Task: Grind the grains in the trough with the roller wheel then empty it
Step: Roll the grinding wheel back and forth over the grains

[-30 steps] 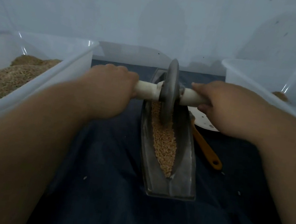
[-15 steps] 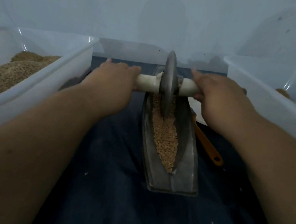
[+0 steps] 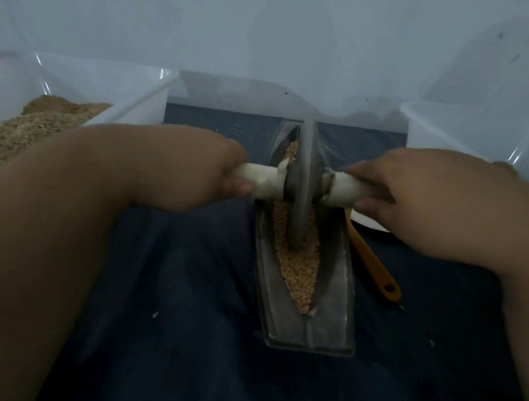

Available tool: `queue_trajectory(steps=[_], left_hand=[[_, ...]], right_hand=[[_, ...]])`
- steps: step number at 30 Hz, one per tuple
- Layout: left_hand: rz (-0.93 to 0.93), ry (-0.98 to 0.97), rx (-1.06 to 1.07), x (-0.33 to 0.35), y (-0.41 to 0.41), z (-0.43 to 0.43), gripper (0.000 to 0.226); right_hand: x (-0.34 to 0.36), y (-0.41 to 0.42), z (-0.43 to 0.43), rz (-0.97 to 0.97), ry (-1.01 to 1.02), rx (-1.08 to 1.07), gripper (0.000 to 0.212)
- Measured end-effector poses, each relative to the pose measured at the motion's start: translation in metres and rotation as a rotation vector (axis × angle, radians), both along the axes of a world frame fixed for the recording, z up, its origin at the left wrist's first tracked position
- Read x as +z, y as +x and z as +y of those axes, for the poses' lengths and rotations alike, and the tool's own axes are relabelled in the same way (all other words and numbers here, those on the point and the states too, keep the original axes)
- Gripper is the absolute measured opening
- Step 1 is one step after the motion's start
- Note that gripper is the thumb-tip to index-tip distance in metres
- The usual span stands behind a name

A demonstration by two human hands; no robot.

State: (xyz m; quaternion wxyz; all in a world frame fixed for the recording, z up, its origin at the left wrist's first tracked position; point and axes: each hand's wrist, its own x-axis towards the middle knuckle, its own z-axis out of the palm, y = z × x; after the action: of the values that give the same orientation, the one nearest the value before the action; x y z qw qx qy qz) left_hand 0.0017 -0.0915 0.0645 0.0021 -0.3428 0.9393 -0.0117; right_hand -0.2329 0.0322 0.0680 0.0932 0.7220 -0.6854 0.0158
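- Gripping the white handle (image 3: pixel 260 182) that runs through the roller wheel (image 3: pixel 303 185), the left hand (image 3: pixel 188 171) has its fingers curled round the left end, with the thumb tip showing just under the bar
- the right hand (image 3: pixel 429 198) is wrapped round the right end of the same handle, knuckles up, fingers closed on it
- the roller wheel stands upright on its edge inside the trough (image 3: pixel 329 328), roughly at mid-length; its lower rim sits down in the grains (image 3: pixel 297 268)
- the trough is a long grey boat-shaped piece lying on a dark blue cloth (image 3: pixel 198 346), its near end blunt and flat; its far end reaches toward the back wall
- the grains fill the central groove in a narrow tan strip, tapering to a point toward the near end; a few more show beyond the wheel at the far end
- an orange spoon (image 3: pixel 374 266) lies just right of the trough, handle toward the camera; its bowl end is hidden under the right hand, beside a white dish (image 3: pixel 370 224)
- a clear bin (image 3: pixel 140 101) stands at the left, holding a tan granular heap (image 3: pixel 25 127); another clear bin (image 3: pixel 441 124) stands at the right, its contents mostly hidden by the right arm
- a few pale stray specks (image 3: pixel 155 314) lie scattered on the cloth
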Motion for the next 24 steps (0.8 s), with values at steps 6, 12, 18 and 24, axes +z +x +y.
queue_trajectory(steps=[6,12,18,24], left_hand=[[-0.082,0.005,0.021,0.006,0.002,0.009,0.037],[0.171,-0.378,0.17,-0.039,-0.024,-0.01,0.059],[0.239,-0.416,0.198,-0.054,-0.03,-0.021,0.076],[0.099,-0.31,0.145,-0.028,-0.018,-0.01,0.049]], right_hand=[[-0.002,-0.004,0.0,-0.119,0.098,0.018,0.033],[-0.042,-0.017,-0.044,-0.169,-0.271,-0.065,0.008],[-0.055,-0.011,-0.059,-0.13,-0.425,-0.149,0.05],[-0.024,-0.008,-0.028,-0.126,-0.169,-0.049,0.039]])
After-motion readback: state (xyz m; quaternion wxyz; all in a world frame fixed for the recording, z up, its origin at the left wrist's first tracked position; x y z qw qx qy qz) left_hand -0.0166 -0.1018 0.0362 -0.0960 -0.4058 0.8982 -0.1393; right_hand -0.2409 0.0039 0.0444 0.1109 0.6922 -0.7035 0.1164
